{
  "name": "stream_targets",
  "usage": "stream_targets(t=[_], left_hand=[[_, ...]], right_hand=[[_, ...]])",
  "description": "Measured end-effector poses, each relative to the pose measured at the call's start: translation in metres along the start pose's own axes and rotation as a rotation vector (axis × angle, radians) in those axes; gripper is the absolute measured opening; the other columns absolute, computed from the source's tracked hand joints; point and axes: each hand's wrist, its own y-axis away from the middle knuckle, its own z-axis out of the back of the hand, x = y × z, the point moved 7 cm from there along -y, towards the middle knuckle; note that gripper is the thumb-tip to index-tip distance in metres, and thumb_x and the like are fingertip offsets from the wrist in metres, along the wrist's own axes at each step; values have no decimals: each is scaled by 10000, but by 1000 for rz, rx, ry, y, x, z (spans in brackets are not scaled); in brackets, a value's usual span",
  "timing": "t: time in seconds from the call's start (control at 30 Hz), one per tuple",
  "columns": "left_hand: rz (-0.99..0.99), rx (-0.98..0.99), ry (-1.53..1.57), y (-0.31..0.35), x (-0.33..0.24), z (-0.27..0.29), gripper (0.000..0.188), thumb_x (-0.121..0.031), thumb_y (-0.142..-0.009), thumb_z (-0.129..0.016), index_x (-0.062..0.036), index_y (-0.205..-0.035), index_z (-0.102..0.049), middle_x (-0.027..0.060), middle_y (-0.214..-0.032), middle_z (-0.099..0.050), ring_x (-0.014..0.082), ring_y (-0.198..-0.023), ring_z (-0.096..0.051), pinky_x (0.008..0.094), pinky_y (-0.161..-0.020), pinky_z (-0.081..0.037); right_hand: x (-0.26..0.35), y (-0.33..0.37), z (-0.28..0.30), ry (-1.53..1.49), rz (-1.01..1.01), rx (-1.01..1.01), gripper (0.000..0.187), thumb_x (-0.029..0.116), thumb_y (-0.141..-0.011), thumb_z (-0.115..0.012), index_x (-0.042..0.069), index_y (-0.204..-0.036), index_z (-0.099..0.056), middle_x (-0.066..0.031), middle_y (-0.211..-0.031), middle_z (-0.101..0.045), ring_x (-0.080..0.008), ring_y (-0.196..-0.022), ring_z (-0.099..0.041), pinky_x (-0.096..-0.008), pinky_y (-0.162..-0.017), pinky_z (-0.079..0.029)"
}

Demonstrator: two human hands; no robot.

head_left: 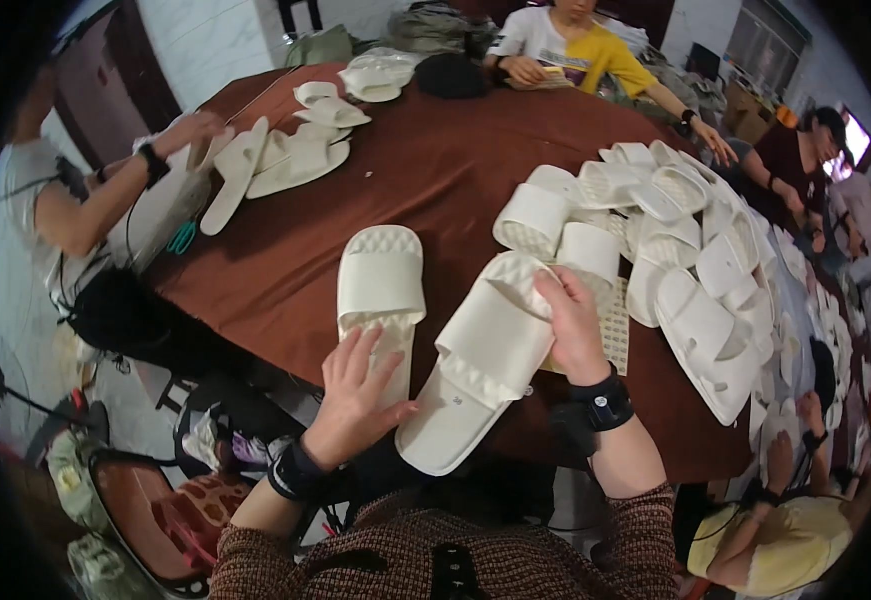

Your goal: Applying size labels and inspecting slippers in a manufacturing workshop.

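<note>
In my right hand (pixel 574 322) is a white slide slipper (pixel 496 344), gripped at its far end beside the wide strap, with the thumb on top. It is tilted, and its near end points toward me, close to my left thumb. My left hand (pixel 360 392) has its fingers spread over the near part of another white slipper (pixel 381 279), which lies on the brown cloth. Whether those fingers press on it, I cannot tell. Partly hidden behind my right wrist is a sheet of small printed stickers (pixel 615 335).
A big heap of white slippers (pixel 670 195) covers the table's right side. More slippers (pixel 290 160) lie at the far left, by a person (pixel 75 200) and teal-handled scissors (pixel 182 237). Another person (pixel 580 50) sits across the brown tablecloth (pixel 435 150); others work at right.
</note>
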Motion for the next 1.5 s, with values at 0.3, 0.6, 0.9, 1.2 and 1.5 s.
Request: stream_targets(t=[0.3,0.6,0.9,1.2,1.5], left_hand=[[-17,6,132,31,1,13,670,-326,-667,-844,-68,-1228,-582,214,-1405,-439,408,-1296,-412,533,-1044,-330],[5,-124,120,49,10,7,571,-249,-683,-832,-58,-1162,-587,211,-1358,-479,429,-1260,-441,535,-1001,-375],[24,-156,45,51,12,5,575,-190,-681,-812,-68,-1181,-555,193,-1344,-491,421,-1237,-465,552,-1003,-378],[46,-158,-18,52,17,7,601,-181,-673,-809,-64,-1197,-539,186,-1343,-493,405,-1242,-466,553,-1015,-366],[75,-166,-30,50,18,9,609,-183,-658,-813,-59,-1189,-541,188,-1337,-493,412,-1244,-459,544,-1008,-371]], right_hand=[[4,-14,-17,266,22,114,213,200,-979,-556,-2,-968,-625,19,-898,-593,-73,-779,-509,-246,-710,-424],[5,-58,-67,603,61,226,257,199,-919,-587,-50,-931,-648,-19,-763,-595,-102,-724,-516,-265,-662,-431],[-28,-94,-76,654,59,152,280,210,-905,-608,-55,-965,-671,-46,-812,-643,-127,-757,-561,-290,-691,-461],[-38,-112,-82,647,62,164,299,211,-899,-607,-72,-971,-672,-68,-826,-666,-143,-761,-582,-303,-700,-468],[-40,-124,-89,824,228,162,295,206,-882,-593,-71,-932,-680,-164,-840,-696,-240,-781,-652,-350,-743,-494]])
